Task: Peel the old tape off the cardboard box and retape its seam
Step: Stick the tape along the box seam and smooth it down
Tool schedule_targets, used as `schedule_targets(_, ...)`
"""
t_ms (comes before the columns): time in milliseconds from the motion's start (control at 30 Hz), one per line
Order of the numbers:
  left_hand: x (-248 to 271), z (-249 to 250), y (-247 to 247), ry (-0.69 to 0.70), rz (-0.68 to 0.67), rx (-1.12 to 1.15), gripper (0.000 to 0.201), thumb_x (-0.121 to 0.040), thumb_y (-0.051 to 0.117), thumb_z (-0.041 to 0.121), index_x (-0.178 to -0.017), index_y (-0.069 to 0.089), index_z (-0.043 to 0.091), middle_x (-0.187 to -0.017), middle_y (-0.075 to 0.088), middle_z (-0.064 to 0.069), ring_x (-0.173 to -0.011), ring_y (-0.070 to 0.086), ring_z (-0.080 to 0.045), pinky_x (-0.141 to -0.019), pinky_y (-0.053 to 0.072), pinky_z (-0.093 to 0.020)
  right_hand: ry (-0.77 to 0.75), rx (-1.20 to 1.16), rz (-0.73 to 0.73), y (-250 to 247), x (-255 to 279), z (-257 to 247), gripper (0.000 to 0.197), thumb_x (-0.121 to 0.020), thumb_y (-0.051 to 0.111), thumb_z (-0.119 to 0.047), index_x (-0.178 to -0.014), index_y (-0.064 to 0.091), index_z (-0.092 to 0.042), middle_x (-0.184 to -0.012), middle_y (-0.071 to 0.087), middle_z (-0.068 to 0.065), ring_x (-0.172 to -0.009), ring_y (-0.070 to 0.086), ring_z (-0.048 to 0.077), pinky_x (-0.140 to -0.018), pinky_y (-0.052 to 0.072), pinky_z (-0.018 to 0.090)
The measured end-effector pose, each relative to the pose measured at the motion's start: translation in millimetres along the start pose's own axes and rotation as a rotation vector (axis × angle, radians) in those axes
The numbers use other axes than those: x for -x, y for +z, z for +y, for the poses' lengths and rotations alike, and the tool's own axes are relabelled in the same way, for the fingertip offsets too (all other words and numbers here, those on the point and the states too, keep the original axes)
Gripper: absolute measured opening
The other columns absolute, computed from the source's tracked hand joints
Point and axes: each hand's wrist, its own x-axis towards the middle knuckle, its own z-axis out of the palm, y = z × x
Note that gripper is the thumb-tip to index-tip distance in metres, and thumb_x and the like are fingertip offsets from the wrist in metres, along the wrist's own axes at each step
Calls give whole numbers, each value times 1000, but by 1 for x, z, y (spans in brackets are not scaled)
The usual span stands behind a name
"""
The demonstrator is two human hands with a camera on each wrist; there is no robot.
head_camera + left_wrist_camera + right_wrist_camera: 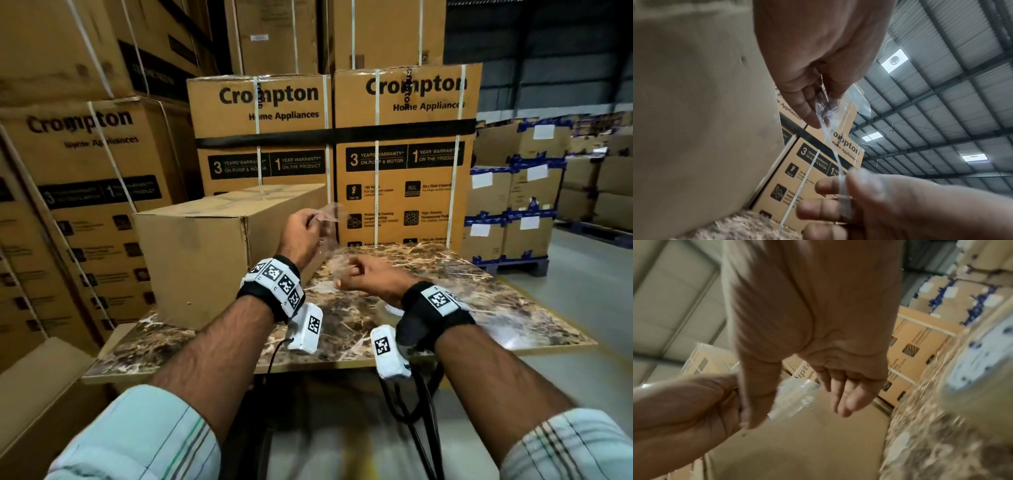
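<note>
A plain cardboard box (205, 246) stands on the left half of a marble-patterned table (462, 291). Just right of the box, above the table, both hands hold a crumpled strip of clear old tape (329, 214). My left hand (310, 221) is raised and pinches the upper end; the left wrist view shows the tape (830, 129) running from its fingers (803, 107) down to the right hand (838, 203). My right hand (352, 270) is lower, its fingers curled on the other end. In the right wrist view the tape (793, 394) hangs between thumb and fingers, in front of the box (797, 451).
A pale tape roll (394, 310) lies on the table, mostly hidden behind my right wrist. Tall stacks of printed appliance cartons (404, 154) stand close behind the table and along the left. More boxes on pallets (513, 212) stand to the right, beside open floor (589, 291).
</note>
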Motion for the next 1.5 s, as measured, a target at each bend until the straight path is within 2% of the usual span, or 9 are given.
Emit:
schedule_targets(167,12,17,-43,17,35,29,21,-100,46,16,-107,63,7,-97,69,-6,-93,66,-20,-82,58,-38,-54,-221,-51,36,-7,-20,43,-85,72,-38,-120,59,-16,-114,68,0,-106,62,17,-91,47,36)
schedule_targets(300,19,24,-74,25,70,-26,21,-101,45,19,-103,64,11,-103,71,-10,-96,68,-20,-85,57,-41,-128,-344,-28,62,-8,-38,16,-91,66,-31,-96,63,-16,-91,71,-1,-81,62,12,-67,42,27)
schedule_targets(467,28,28,-100,34,86,2,24,-101,43,14,-108,62,1,-105,68,-14,-84,66,-13,-73,56,-28,-223,-397,14,86,-9,-43,8,-92,66,-19,-91,64,-11,-80,70,3,-66,61,9,-56,38,23)
schedule_targets(700,30,23,-121,61,145,-95,30,-88,61,42,-83,75,16,-98,71,4,-98,63,-14,-91,52,-46,-251,-440,76,116,-5,-30,13,-90,68,-13,-94,68,0,-80,73,8,-65,61,10,-60,45,23)
schedule_targets(833,34,21,-123,105,164,-156,34,-90,60,44,-79,75,16,-92,72,0,-89,66,-17,-83,57,-43,-270,-492,129,129,-4,-23,12,-90,67,-8,-95,68,3,-79,72,13,-61,63,8,-56,50,16)
schedule_targets(1033,38,12,-119,109,323,-168,23,-94,57,36,-91,72,19,-87,72,1,-78,70,-19,-70,61,-42,-338,-458,186,136,-3,-30,5,-91,66,-7,-90,69,-3,-75,72,8,-64,64,9,-64,53,19)
schedule_targets(1167,38,8,-124,142,324,-117,38,-96,54,30,-134,52,29,-109,64,8,-86,67,-11,-69,61,-37,-353,-422,191,145,-3,-27,7,-91,65,-6,-86,69,-6,-74,72,8,-64,63,9,-63,52,18)
schedule_targets(1367,34,4,-128,209,232,-176,8,-93,59,25,-99,61,19,-94,68,2,-88,68,-14,-81,59,-42,-291,-513,222,160,-2,-2,9,-90,65,0,-85,68,-6,-78,71,13,-69,66,16,-68,57,20)
schedule_targets(1500,39,-6,-125,235,153,-61,11,-96,53,26,-96,59,16,-87,62,0,-79,59,-18,-70,53,-37,-279,-535,219,168,-6,9,7,-90,65,1,-85,66,-5,-78,72,13,-67,68,13,-66,57,19)
